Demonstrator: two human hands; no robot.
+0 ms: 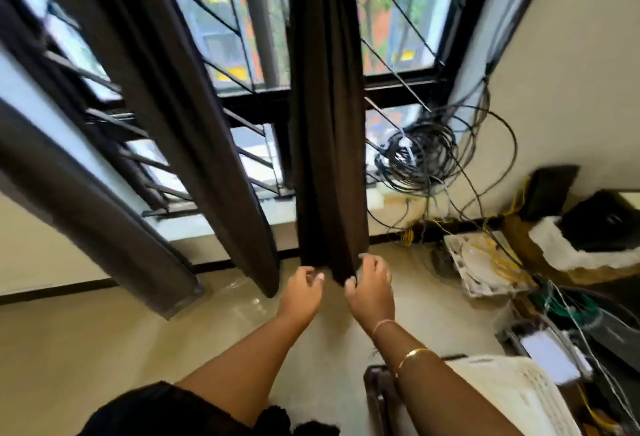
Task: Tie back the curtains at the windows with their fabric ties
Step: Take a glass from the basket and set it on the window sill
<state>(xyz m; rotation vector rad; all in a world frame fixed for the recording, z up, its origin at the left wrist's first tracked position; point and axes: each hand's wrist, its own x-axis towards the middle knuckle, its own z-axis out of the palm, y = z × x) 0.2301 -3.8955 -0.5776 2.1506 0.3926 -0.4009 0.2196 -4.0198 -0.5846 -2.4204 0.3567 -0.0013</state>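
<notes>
curtain [327, 124] dark matt cloth; floor [104, 349] glossy, smooth; window bars [242, 155] black metal; cables [422, 155] plastic-coated.

Daylight is streaming through a tall black-framed window with diagonal metal grille bars [252, 98], which is filling the view from ten to one o'clock, with blurred greenery showing beyond the glass. A cream plastered wall [571, 72] is rising at two o'clock, and a tangled coil of black cables [419, 155] is hanging beside the window frame there. A glossy beige floor [104, 349] is spreading across eight o'clock, with a dark skirting strip [52, 292] running along its edge at nine o'clock. A white perforated plastic basket [512, 397] is sitting at four o'clock, and thin yellow wires [502, 264] are trailing at three o'clock.
</notes>
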